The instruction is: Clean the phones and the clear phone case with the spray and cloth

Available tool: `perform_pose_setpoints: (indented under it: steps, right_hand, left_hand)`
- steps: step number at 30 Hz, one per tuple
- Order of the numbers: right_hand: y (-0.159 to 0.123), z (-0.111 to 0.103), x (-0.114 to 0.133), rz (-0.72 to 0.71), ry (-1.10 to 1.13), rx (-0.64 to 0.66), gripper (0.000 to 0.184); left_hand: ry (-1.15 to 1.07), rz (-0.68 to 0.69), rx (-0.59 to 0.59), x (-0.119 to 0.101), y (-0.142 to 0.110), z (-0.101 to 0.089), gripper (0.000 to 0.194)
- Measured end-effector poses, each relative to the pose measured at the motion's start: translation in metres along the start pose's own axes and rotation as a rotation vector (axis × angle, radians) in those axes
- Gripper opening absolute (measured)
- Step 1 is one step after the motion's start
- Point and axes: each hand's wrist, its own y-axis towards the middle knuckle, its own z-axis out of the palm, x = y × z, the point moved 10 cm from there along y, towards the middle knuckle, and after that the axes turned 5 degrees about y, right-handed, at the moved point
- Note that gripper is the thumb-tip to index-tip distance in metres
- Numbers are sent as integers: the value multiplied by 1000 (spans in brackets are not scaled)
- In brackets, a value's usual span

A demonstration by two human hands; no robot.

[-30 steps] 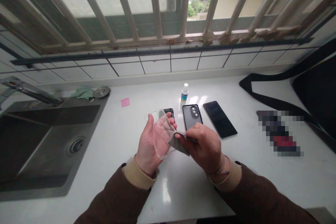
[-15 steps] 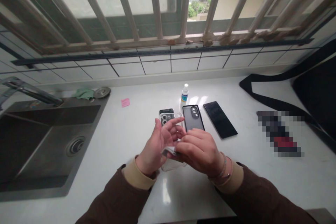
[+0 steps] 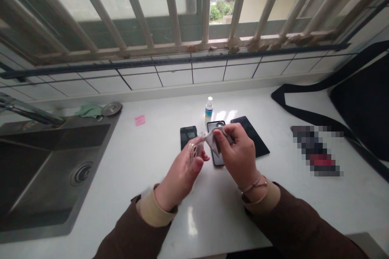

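My left hand is closed around a clear phone case, which is tilted up with its camera cutouts showing. My right hand pinches a grey cloth that meets the top end of the case. Behind the hands, a black-rimmed phone case lies on the counter, partly covered by the cloth and right hand. A dark phone sits just beyond my left hand. To the right, another black phone lies flat, partly behind my right hand.
A small white-capped bottle stands behind the cases. At left are a pink sticky note, a sink, a faucet and a green cloth. A black strap and a pixelated item lie at right.
My left hand has turned and closed around the clear case, raising it. My right hand has moved up and away with the cloth spread from its fingers. The view has shifted slightly right.
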Motion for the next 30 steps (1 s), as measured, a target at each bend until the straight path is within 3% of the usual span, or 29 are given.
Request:
perform_pose_setpoints:
  steps: [2, 4, 7, 10, 17, 19, 21, 25, 30]
  right_hand:
    - [-2, -13, 4, -35, 111, -80, 19]
    - [-6, -16, 20, -151, 276, -50, 20]
    - [-14, 0, 53, -308, 425, 228, 28]
    - [-20, 10, 73, -406, 359, 382, 35]
    - [-18, 9, 76, -373, 438, 405, 48]
    - [-18, 10, 72, -331, 469, 398, 48]
    - [-16, 8, 61, -266, 422, 303, 39]
    - [-7, 11, 24, -51, 236, 175, 21]
    - [1, 18, -16, 237, 267, 151, 28]
  left_hand:
    - [92, 47, -114, -15, 0, -14, 68]
    - [209, 97, -221, -29, -2, -26, 69]
    - [409, 181, -312, -43, -2, -33, 74]
    - [476, 213, -325, -46, -1, -33, 71]
    - [465, 176, -282, -39, 3, -29, 62]
    - [491, 173, -266, -37, 4, -28, 59]
    - [472, 171, -197, -35, 6, -23, 61]
    - [395, 158, -77, -31, 6, -13, 59]
    - [513, 214, 55, -31, 1, 2, 40]
